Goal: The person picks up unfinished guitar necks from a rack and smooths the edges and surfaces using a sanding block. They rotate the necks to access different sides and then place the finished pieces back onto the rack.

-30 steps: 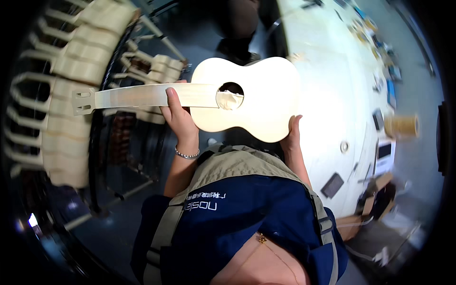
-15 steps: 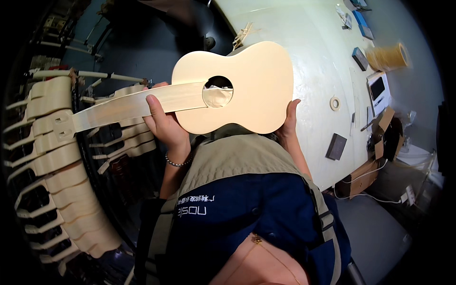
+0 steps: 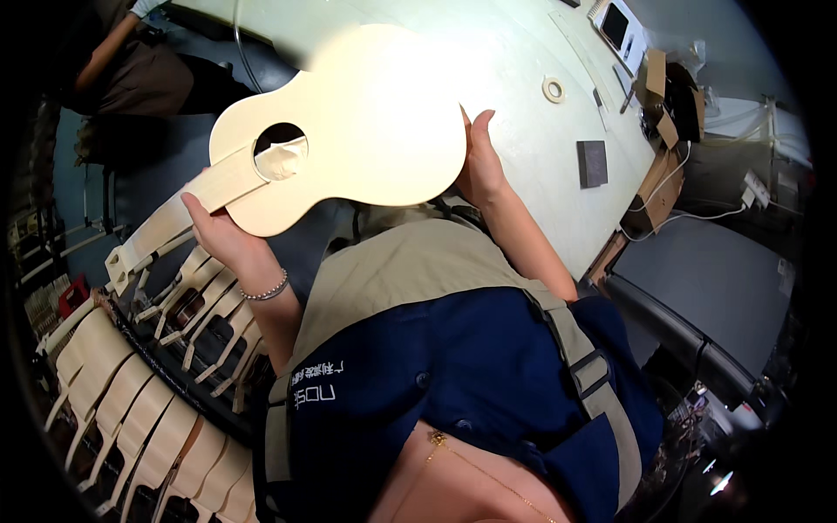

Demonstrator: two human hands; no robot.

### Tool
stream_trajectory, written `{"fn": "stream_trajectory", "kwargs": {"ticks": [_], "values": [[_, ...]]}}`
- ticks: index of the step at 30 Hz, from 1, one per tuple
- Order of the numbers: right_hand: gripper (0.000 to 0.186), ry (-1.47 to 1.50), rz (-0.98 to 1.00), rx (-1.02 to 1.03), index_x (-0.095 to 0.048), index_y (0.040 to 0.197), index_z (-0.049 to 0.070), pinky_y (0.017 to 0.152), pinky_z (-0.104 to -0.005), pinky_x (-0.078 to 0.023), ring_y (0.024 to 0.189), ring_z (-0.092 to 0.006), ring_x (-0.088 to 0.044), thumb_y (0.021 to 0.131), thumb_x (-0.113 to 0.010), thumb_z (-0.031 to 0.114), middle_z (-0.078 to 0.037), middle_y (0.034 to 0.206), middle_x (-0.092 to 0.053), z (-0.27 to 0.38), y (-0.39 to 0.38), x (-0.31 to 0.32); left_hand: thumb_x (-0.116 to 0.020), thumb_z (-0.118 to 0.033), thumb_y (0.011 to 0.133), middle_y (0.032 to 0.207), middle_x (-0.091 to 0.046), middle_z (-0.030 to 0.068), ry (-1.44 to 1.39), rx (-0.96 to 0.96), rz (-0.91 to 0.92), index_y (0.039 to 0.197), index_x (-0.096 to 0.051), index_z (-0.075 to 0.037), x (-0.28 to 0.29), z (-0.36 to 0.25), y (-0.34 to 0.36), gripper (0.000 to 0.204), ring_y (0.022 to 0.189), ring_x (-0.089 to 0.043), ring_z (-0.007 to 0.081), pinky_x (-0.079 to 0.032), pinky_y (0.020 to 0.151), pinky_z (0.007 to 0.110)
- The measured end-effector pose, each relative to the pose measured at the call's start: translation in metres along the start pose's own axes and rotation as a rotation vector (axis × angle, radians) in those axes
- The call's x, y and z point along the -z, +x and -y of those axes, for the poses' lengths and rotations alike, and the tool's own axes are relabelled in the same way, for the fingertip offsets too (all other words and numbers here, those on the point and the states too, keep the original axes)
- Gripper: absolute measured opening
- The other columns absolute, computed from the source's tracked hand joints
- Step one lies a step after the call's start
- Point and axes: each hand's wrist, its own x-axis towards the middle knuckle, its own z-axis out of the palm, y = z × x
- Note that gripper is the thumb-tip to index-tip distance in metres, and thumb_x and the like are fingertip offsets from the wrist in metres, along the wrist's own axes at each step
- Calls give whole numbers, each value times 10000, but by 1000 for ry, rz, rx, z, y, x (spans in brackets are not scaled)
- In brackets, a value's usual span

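An unfinished, pale ukulele [image 3: 384, 131] is held up in front of me, its face toward me and its neck slanting down to the left. My left hand [image 3: 234, 242] is closed round the neck where it meets the body; the fingers behind are mostly hidden. The other end of the body rests against my right hand [image 3: 482, 170], thumb raised at the edge and fingers underneath out of sight. Inside the round soundhole shows crumpled pale material [image 3: 283, 160]. Bright glare washes out part of the body's top.
Racks of pale ukulele bodies and necks [image 3: 131, 410] stand at my left. A light worktable [image 3: 523, 174] bears a tape roll [image 3: 554, 90], a dark block [image 3: 592, 164] and a notebook with a phone [image 3: 615, 28]. A grey chair [image 3: 706, 288] is at right; another person's arm [image 3: 109, 52] shows far left.
The ukulele has swung left and tilted, its headstock now lower and its body end raised. Both hands moved left with it, keeping hold. The other person has come into view.
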Motion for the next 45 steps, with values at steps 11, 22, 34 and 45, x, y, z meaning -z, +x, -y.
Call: {"fn": "stream_trajectory", "kwargs": {"ticks": [11,22,34,45], "values": [[887,130,-138,-47,-262,1375,-23,1022,-377,-360,1255,-269,-397,861,-71,675,-166,1379,-372,-4,-7,51,-280,-388,983,1127,-545,193,-49,-6,124,1144,-477,65,-44,-9,-41,519,1060,-531,261,-399,949,386],[616,190,68,147,-354,1335,24,1022,-362,-335,1192,-216,-442,881,-571,379,-107,1288,-462,-26,-12,135,-420,-234,962,1261,-469,236,96,-313,740,1231,-409,50,-67,-12,-90,391,1188,-464,279,-361,1013,401],[452,-292,-79,170,-530,1181,13,810,-323,-502,1015,-196,-555,758,-688,31,-103,1145,-563,-49,14,169,-550,-409,881,1256,-468,270,121,-440,659,1407,-117,-57,-95,-6,-120,766,1189,-472,263,-363,999,347],[724,-737,-38,146,-491,1215,47,880,-353,-459,1022,-250,-579,579,-826,132,-122,1111,-598,19,-8,133,-377,-289,973,1285,-422,241,-54,-213,223,1297,-212,-132,-72,16,-92,396,1175,-464,308,-413,960,449]]}}
